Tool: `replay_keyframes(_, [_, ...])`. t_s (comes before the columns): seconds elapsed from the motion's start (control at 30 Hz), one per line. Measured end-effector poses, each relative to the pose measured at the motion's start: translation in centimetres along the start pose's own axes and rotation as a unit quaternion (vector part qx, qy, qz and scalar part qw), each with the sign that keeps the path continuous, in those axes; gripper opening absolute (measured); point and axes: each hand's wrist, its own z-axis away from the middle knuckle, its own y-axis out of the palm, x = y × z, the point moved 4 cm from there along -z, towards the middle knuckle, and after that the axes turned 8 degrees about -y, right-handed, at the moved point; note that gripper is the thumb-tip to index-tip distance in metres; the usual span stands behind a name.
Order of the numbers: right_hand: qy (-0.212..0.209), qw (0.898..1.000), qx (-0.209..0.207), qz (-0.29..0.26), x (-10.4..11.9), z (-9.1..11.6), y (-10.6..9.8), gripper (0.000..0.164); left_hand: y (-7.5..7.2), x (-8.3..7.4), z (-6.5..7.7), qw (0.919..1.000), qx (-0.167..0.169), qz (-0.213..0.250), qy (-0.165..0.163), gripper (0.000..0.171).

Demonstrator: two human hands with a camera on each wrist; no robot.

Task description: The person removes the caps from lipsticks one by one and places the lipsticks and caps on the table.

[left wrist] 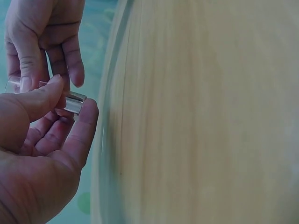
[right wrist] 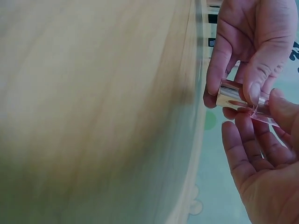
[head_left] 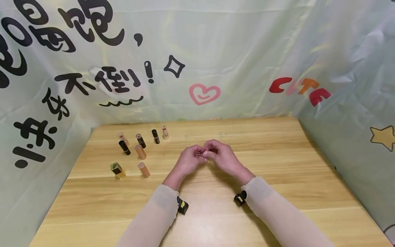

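Note:
Both hands meet over the middle of the table in the head view, with a small lipstick tube between them. The tube (right wrist: 229,93) has a shiny metallic base and a clear end. My left hand (head_left: 189,160) grips the metallic base (left wrist: 74,101) between thumb and fingers. At the other end, my right hand (head_left: 223,158) pinches the clear part (right wrist: 265,117) with thumb and fingertips. Its other fingers are loosely bent beneath in the right wrist view. Fingers cover much of the tube's middle.
Several lipstick tubes stand at the table's left: black ones (head_left: 124,148), peach ones (head_left: 143,170), clear-topped ones (head_left: 165,132) and a square gold one (head_left: 118,171). A printed cloth (head_left: 247,51) hangs behind and beside the wooden table (head_left: 277,154).

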Motion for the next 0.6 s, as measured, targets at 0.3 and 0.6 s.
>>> replay_keyframes(0.3, [-0.009,1.000,-0.009,-0.007,-0.2,-0.2,-0.5,0.014,0.0,-0.1,-0.3,0.9999,0.004,-0.009,-0.007,0.023])
replay_keyframes(0.6, [0.019,0.998,-0.052,-0.033,-0.2,-0.6,-3.4,0.026,-0.5,-0.3,-1.0,0.9979,-0.036,-0.049,-0.023,0.019])
